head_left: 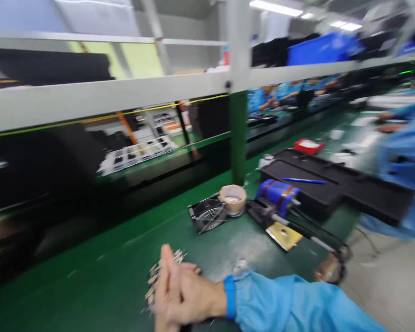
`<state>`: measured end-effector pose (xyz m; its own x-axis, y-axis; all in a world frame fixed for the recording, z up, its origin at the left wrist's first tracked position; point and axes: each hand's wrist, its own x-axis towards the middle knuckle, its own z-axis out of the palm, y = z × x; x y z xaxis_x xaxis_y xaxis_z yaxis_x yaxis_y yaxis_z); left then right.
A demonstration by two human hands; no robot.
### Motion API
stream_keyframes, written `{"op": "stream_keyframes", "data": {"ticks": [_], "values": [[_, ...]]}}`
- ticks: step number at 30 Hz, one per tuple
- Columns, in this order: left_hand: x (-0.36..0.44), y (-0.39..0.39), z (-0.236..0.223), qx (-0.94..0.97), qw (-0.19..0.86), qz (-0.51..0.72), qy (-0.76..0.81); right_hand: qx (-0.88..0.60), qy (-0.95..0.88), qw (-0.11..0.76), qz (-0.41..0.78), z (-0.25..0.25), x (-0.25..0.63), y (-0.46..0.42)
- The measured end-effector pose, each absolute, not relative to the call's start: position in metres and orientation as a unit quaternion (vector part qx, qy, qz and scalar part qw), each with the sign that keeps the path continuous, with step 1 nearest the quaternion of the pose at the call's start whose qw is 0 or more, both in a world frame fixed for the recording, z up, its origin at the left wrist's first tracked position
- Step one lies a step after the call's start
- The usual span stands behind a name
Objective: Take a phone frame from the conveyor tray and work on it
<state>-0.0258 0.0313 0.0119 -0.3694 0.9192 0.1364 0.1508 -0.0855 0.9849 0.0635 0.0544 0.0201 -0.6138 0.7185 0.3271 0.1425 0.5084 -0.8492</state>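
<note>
At the bottom centre of the frame, the right hand (180,295) comes in from the right in a light blue sleeve (297,304) with a blue wristband (230,297). Its fingers (166,276) are stretched out flat and pressed together, not clenched, and they lie over a small heap of little metal-ended parts (155,276) on the green table (107,276). Whether the fingers grip any of these parts I cannot tell, because the picture is blurred. Part of another hand seems to lie under it at the lower edge, but this is not clear.

Near the middle of the frame, a small black fan with a wire grille (207,214) lies flat on the table, and touching it on the right stands a round beige roll of tape (233,199). Just to the right of it sits a blue soldering stand (277,193), with a yellow sponge pad (284,235) lower down.

Toward the right, a long black moulded tray (349,189) carries a blue pen (304,180) on top. Behind it, a small red box (308,146) holds something white. At the right edge, a person in a blue coat (404,157) stands blurred.
</note>
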Motion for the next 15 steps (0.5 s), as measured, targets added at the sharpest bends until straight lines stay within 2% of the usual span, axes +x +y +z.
{"op": "stream_keyframes", "data": {"ticks": [2,6,9,15], "values": [[-0.027,0.021,0.011,0.448,0.419,0.569,0.547,-0.285,-0.759,0.406,0.422,0.009,0.063,0.046],[-0.021,0.015,0.012,0.467,0.466,0.564,0.496,-0.292,-0.751,0.398,0.439,0.0,0.074,0.037],[-0.018,0.012,0.011,0.503,0.456,0.56,0.474,-0.28,-0.759,0.417,0.414,0.0,0.081,0.032],[-0.029,0.005,0.011,0.658,0.355,0.527,0.405,-0.22,-0.786,0.489,0.308,0.005,0.086,0.023]]}}
